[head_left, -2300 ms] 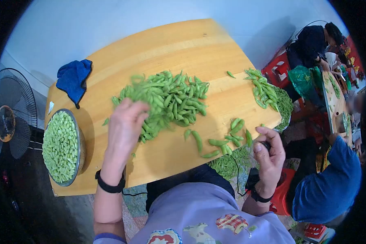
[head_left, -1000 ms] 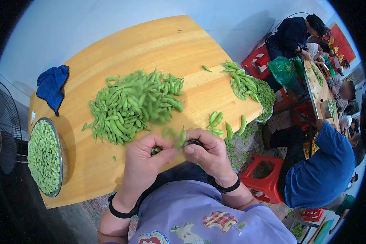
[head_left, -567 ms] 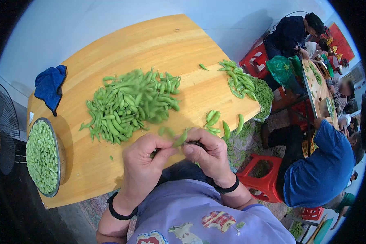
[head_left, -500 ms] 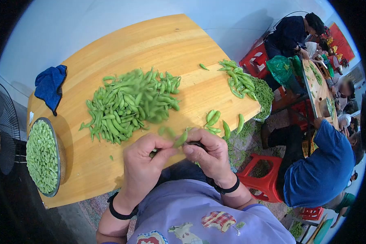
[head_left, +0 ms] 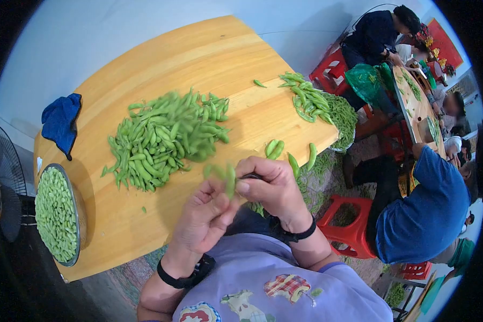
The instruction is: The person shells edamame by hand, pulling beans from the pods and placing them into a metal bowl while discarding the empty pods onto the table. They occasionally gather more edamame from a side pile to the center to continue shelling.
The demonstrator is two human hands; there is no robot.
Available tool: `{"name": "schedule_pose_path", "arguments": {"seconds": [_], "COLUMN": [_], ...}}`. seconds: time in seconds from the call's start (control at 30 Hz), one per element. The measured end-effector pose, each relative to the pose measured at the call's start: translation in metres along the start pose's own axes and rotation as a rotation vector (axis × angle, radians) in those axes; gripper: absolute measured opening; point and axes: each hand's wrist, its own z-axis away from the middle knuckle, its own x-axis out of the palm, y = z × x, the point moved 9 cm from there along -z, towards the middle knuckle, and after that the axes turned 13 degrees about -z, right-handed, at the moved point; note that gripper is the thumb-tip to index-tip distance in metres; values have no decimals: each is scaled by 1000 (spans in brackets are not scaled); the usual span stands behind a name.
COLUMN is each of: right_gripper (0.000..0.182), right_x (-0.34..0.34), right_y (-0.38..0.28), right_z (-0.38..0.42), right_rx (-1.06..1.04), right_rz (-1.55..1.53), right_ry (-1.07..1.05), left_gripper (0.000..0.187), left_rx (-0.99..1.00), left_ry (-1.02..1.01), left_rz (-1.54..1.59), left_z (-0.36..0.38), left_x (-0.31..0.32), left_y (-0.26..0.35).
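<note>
My left hand (head_left: 206, 212) pinches the lower end of a green bean pod (head_left: 230, 180) in front of my body. Close against it, my right hand (head_left: 271, 188) has its fingers closed around a small dark tool (head_left: 250, 176), its tip near the pod. A blurred green shape shows just left of the pod. Beyond my hands a large heap of green pods (head_left: 155, 142) lies on the wooden table (head_left: 145, 70). A few loose pods (head_left: 274, 149) lie at the table's near right edge.
A metal bowl of shelled beans (head_left: 57, 214) stands at the left, near a blue cloth (head_left: 61, 122) and a fan (head_left: 5, 182). More pods (head_left: 311, 102) lie at the right corner beside a full container (head_left: 342, 121). A person in blue (head_left: 424, 209) sits near a red stool (head_left: 351, 225).
My left hand has turned and moved slightly right, closer to my right hand. The held pod now stands more upright. The whole view has shifted slightly.
</note>
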Motion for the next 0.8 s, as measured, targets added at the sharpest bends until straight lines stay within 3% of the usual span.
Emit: {"name": "schedule_pose_path", "arguments": {"seconds": [0.07,0.13,0.17,0.2,0.3,0.37,0.5,0.57,0.73,0.8], "right_gripper": [8,6,5,4,7,6,5,5,7,8], "right_x": [7,17,23,27,27,21,17,18,18,29], "right_y": [-21,-27,-30,-32,-30,-22,-13,-13,-12,-21], "right_z": [3,7,8,6,3,0,-2,-5,-14,-17], "right_rx": [-197,-194,-192,-197,-274,-211,-151,-149,-202,-154], "right_rz": [650,758,865,973,890,787,711,638,599,928], "right_ry": [44,45,42,35,-30,-27,29,23,93,131], "left_gripper": [12,12,12,12,9,5,7,12,16,17], "left_rx": [51,347,371,378,299,85,16,-49,-14,3], "left_ry": [98,253,251,259,272,278,266,210,267,308], "left_rz": [-163,-871,-992,-993,-929,-679,-469,-192,-363,-361], "left_z": [-1,9,11,12,12,9,2,-1,-7,-9], "left_x": [-3,3,5,5,2,-10,-25,-30,-24,-23], "left_y": [11,46,50,53,48,31,25,17,34,41]}}
